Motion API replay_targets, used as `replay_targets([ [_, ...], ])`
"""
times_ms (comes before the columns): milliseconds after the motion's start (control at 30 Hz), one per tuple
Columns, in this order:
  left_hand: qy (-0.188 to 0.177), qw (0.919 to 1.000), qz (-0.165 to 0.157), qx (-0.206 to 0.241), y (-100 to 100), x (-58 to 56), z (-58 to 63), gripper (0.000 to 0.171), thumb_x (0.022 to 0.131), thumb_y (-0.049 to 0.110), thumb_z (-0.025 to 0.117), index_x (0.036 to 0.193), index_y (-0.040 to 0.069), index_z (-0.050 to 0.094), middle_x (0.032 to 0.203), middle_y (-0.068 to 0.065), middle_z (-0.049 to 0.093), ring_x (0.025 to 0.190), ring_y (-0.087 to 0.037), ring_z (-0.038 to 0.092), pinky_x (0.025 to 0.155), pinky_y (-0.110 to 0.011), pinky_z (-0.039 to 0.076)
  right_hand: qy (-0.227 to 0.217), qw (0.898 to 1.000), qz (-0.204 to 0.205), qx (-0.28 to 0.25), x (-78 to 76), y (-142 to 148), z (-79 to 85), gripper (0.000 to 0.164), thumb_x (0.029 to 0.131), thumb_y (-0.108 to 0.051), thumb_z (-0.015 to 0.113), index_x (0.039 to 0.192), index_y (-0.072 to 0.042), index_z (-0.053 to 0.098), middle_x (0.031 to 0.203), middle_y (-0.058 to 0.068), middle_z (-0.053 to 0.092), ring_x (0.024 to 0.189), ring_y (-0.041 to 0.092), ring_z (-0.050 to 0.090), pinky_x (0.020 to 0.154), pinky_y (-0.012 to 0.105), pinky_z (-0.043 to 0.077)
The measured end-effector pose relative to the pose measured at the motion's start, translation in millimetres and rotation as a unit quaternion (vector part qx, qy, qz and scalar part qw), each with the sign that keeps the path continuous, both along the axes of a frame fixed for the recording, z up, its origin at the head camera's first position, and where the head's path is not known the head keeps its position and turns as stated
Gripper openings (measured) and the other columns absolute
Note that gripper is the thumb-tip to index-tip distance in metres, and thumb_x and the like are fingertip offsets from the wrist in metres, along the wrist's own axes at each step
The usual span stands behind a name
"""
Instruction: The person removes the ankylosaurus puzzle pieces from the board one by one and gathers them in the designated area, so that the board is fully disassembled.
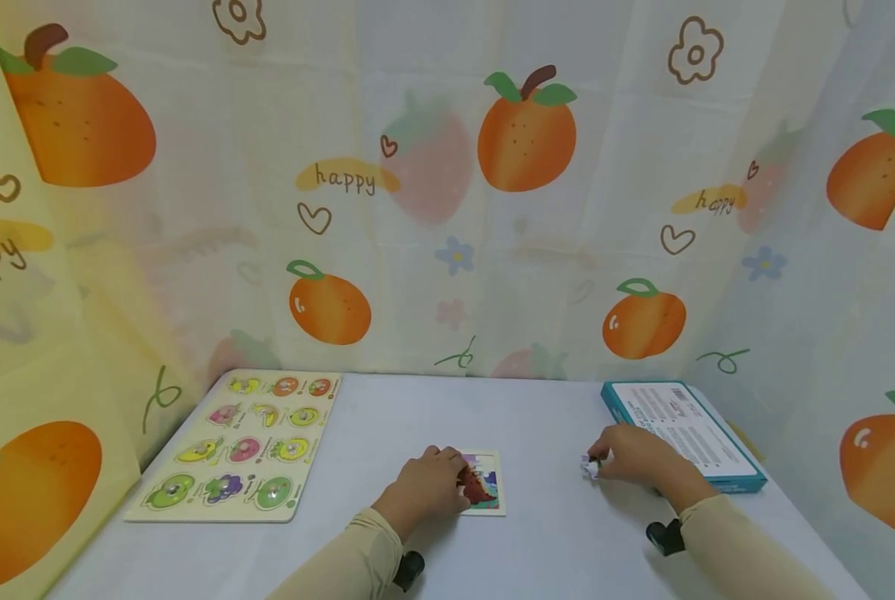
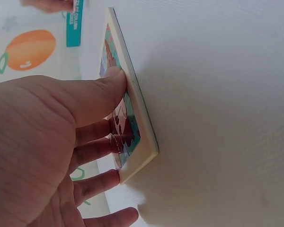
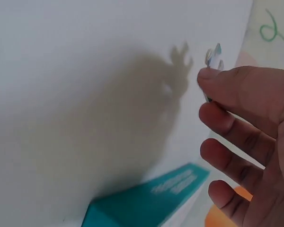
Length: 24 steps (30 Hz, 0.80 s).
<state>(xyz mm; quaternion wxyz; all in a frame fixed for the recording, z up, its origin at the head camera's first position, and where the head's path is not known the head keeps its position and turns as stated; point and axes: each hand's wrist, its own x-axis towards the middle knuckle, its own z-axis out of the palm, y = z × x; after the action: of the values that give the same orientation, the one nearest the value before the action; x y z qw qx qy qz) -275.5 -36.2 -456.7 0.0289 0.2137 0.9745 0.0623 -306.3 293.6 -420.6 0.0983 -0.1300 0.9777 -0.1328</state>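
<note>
A small framed jigsaw puzzle [image 1: 483,487] with a reddish-brown dinosaur picture lies flat on the table. My left hand [image 1: 427,490] rests on its left part, hiding some of the picture. In the left wrist view, the thumb [image 2: 114,85] and some fingertips touch the picture side of the puzzle [image 2: 125,113]. Farther right, my right hand [image 1: 635,457] pinches a small jigsaw piece [image 1: 590,468] between thumb and fingers, above the table. The piece [image 3: 214,56] shows its knobbed outline in the right wrist view, while the other fingers are loosely bent.
A pale board [image 1: 273,500] with rows of fruit pictures lies at the left. At the right, a teal-edged box [image 1: 706,433] with a white printed face lies just beyond my right hand. A fruit-patterned curtain [image 1: 432,317] stands behind the white table [image 1: 387,417].
</note>
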Motion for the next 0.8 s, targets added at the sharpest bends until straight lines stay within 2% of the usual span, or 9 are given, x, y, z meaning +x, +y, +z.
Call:
replay_targets([
  [200,-0.005,1.0,-0.001,0.004,-2.6,-1.1,-1.0,0.059,0.083,0.042,0.074,0.133,0.013,0.059,0.129,-0.001,0.056,0.116,-0.025,0.049,0.088,-0.047,0.048,-0.024,1.0,-0.019,-0.005,1.4,16.7,-2.9,0.023,0.078,-0.013,0.081,0.101,-0.01,0.078,0.09,-0.006,0.065,0.082,0.016,0.055,0.079,0.041,0.05],
  [333,-0.008,0.9999,-0.003,0.005,-3.8,-0.8,-0.9,0.059,0.084,0.042,0.073,0.133,0.014,0.059,0.13,-0.001,0.056,0.117,-0.024,0.048,0.089,-0.047,0.047,-0.033,0.999,-0.011,-0.006,0.6,13.3,-7.8,0.024,0.075,-0.012,0.084,0.098,-0.011,0.079,0.087,-0.006,0.064,0.082,0.016,0.054,0.079,0.04,0.049],
  [533,-0.004,0.9999,-0.012,0.008,-4.8,1.6,1.3,0.058,0.085,0.044,0.073,0.133,0.014,0.059,0.13,0.0,0.056,0.119,-0.024,0.048,0.089,-0.047,0.047,-0.022,1.0,-0.003,0.022,1.6,5.6,-10.6,0.022,0.072,-0.01,0.086,0.093,-0.012,0.079,0.084,-0.006,0.063,0.083,0.016,0.052,0.082,0.041,0.048],
  [667,-0.001,0.9998,-0.012,0.018,-5.7,3.6,4.4,0.057,0.085,0.042,0.074,0.131,0.013,0.059,0.129,0.0,0.056,0.119,-0.023,0.049,0.088,-0.047,0.047,-0.033,0.999,-0.014,0.01,-0.2,-10.8,-2.7,0.026,0.075,-0.013,0.085,0.099,-0.012,0.076,0.088,-0.002,0.064,0.083,0.018,0.054,0.079,0.041,0.051],
  [800,-0.001,0.9995,-0.011,0.03,-6.0,3.7,3.9,0.056,0.084,0.041,0.074,0.13,0.013,0.06,0.129,0.0,0.057,0.118,-0.022,0.049,0.087,-0.047,0.047,-0.021,1.0,0.001,-0.005,-5.8,-51.7,0.7,0.025,0.08,-0.017,0.081,0.104,-0.014,0.074,0.09,-0.002,0.063,0.085,0.018,0.055,0.079,0.039,0.051],
])
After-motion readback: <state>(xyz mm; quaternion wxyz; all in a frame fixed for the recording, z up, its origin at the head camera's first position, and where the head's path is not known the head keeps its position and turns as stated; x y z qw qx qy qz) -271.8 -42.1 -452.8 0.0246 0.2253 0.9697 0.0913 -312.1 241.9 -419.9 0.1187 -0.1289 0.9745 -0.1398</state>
